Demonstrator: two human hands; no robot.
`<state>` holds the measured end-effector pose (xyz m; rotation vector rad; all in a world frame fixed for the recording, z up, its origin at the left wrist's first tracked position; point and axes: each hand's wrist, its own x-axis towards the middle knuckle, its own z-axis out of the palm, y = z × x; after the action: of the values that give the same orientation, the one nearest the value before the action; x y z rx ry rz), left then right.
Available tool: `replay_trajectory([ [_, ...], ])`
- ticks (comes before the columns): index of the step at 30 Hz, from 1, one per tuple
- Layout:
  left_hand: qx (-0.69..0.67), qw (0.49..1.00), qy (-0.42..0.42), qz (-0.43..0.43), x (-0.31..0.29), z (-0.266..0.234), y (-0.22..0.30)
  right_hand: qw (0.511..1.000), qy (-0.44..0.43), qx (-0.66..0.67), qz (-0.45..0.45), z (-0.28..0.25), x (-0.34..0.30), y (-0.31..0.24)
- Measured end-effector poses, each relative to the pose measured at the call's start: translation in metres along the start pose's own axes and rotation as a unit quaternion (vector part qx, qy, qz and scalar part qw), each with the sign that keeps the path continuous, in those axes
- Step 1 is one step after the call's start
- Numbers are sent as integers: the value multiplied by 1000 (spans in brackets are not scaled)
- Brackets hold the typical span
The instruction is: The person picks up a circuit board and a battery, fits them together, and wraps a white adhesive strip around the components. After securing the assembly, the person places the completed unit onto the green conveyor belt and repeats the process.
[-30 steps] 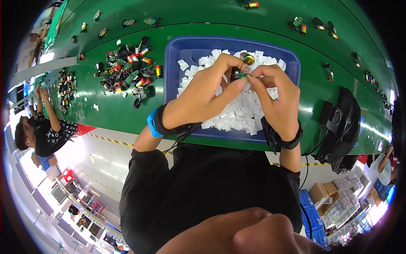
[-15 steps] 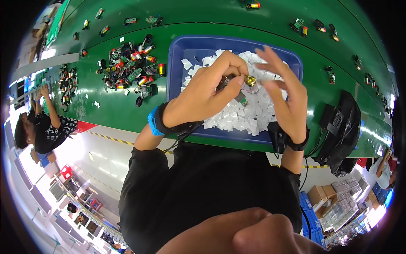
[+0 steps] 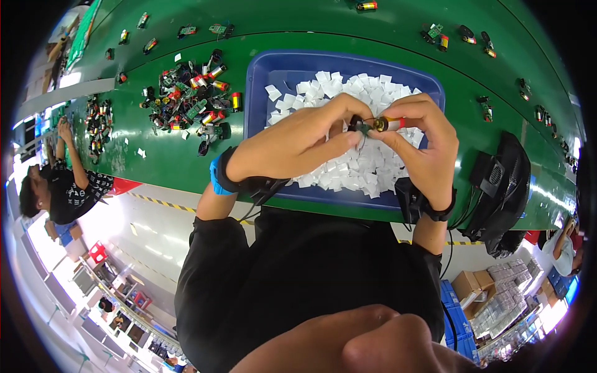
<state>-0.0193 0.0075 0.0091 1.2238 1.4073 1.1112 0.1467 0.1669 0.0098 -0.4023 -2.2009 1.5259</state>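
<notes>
Green tabletop point(image 3: 171, 165) underlies hands point(image 3: 295, 140) point(image 3: 430, 146) gripping battery point(image 3: 390, 124), wrapper illegible.

The cylinder point(image 3: 390, 124) shows red and gold, the tray point(image 3: 251, 102) blue.

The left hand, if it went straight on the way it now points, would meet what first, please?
Probably the yellow-and-red battery held in the right hand, though the exact depth is unclear.

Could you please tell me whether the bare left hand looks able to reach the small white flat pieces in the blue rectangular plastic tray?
Probably yes: the left hand is above the tray, and nothing visible blocks the white pieces below, though it is holding a small green circuit board.
</notes>
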Motion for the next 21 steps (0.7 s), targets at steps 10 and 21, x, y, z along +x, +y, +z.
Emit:
replay_trajectory([
  [10,-90,995,42,-23,3,-2,10,963,-3,-178,-202,5,-1,-5],
  [21,-207,973,30,-97,5,-3,12,932,74,-230,-270,15,-4,-4],
])
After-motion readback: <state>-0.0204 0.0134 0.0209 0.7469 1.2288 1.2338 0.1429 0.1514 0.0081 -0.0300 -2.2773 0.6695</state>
